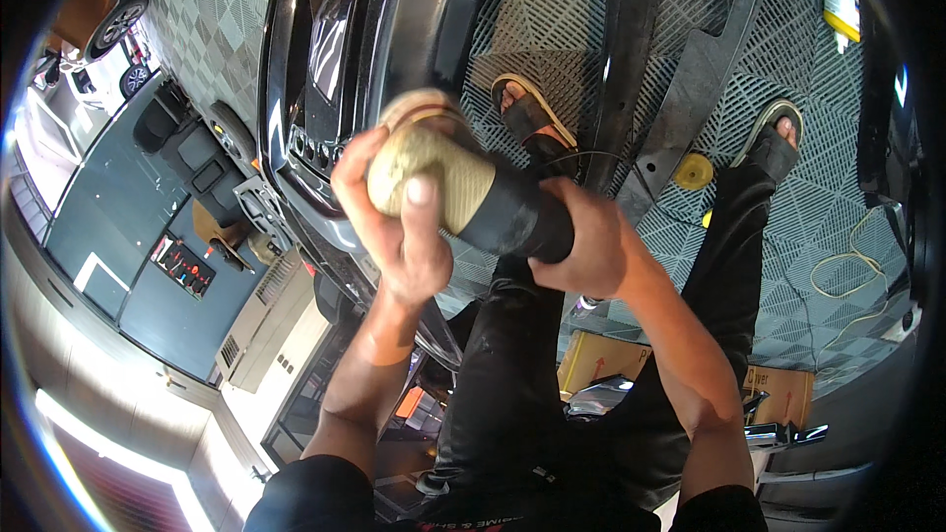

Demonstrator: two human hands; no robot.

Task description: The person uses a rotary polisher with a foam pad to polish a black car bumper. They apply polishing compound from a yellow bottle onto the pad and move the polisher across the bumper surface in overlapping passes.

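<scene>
1. Tool (463, 185) central; left hand (409, 251) clamped on pale end, right hand (596, 241) on black;
2. Bumper (394, 39), tool's 11 o'clock, partly behind it;
3. Strip (695, 79), 2 o'clock; disc (693, 171), 3; box (591, 360), 5.

Yellow-headed black tool (478, 195) in left fingers (361, 160) and right fingers (579, 209)

A white light strip (110, 438) glares lower left; the held tool (478, 187) blurs (rim warped, dark).

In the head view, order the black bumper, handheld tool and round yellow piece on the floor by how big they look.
1. Black bumper
2. Handheld tool, held nearer the camera
3. Round yellow piece
</scene>
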